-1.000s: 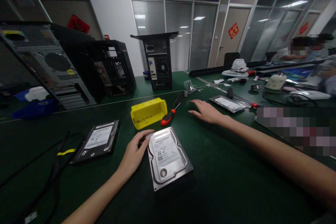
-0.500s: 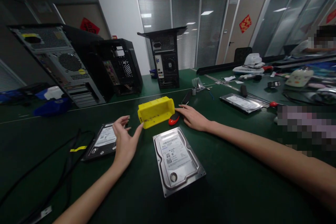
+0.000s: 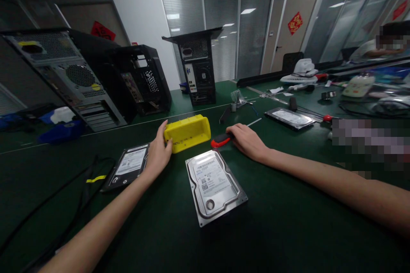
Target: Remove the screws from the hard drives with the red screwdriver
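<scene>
Closest in, a silver hard drive [image 3: 214, 184] lies flat and label-up on the green table [image 3: 288, 230], untouched between the 2 forearms. Just past it, the left hand [image 3: 159, 153] clamps the near-left end of the yellow bin [image 3: 188, 132], thumb up over the rim, fingers wrapped round the side. That bin looks like stiff moulded plastic, light and hollow, so an end grip like this one should carry it fine; the smooth walls could slip, and the rim is the surer hold. To its right, the right hand [image 3: 247, 140] covers the screwdriver [image 3: 221, 139], fingers curled down over the red-and-black handle with the red end poking out toward the bin. Whether it is truly lifted off the table, I cannot tell. The handle is the place to take it: rigid, narrow, probably a bit rubbery. Left of the left wrist sits a 2nd, darker hard drive [image 3: 130, 164], with black cables [image 3: 80, 196] beside it. Farther back right lies a 3rd drive [image 3: 289, 117], and beyond stand 3 opened computer cases [image 3: 199, 70].
</scene>
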Tool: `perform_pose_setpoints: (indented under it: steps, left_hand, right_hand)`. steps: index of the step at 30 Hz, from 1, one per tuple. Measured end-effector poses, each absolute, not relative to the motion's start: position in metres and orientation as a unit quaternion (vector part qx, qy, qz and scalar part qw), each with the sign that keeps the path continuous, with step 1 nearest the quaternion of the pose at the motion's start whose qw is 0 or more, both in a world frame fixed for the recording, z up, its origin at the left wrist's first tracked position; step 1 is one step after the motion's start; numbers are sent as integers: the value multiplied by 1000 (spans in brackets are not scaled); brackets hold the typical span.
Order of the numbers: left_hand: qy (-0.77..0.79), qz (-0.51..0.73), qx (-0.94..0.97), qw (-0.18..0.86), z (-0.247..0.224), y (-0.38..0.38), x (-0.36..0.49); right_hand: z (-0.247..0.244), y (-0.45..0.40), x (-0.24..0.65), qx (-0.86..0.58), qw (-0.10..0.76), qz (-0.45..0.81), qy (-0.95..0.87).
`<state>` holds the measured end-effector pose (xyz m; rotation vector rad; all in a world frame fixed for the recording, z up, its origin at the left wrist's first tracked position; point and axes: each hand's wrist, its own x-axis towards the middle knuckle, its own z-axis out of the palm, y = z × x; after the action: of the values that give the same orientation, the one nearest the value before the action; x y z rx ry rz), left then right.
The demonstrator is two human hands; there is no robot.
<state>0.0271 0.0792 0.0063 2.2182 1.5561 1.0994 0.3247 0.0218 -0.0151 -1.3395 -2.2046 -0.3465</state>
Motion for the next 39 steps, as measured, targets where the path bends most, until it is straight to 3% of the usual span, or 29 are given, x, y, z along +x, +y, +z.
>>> perform_pose_setpoints:
  steps: [6,18,21,24,27,30,39]
  left_hand:
    - [539,311,782,45,8,53,17]
    - [505,302,808,37,6,18,15]
    - [473,331,815,-41,2,17,15]
    - [400,356,822,-196,2,14,12]
    - [275,276,873,-294,4,12,10]
    - [253,206,905,-274,6,11,14]
    - [473,11,856,-207,14,0,41]
  right_hand:
    - [-18,-27,350,-495,340,-130,-789]
    - [-12,-41,342,-439,270,-70,-854]
    - [-11,-41,342,-450,264,-55,-852]
    - [-12,-41,342,-456,257,-42,-851]
    - [-12,-40,342,-460,250,-30,-852]
    - [-13,-40,342,-462,241,-20,-853]
    - [-14,-40,344,-474,208,8,-856]
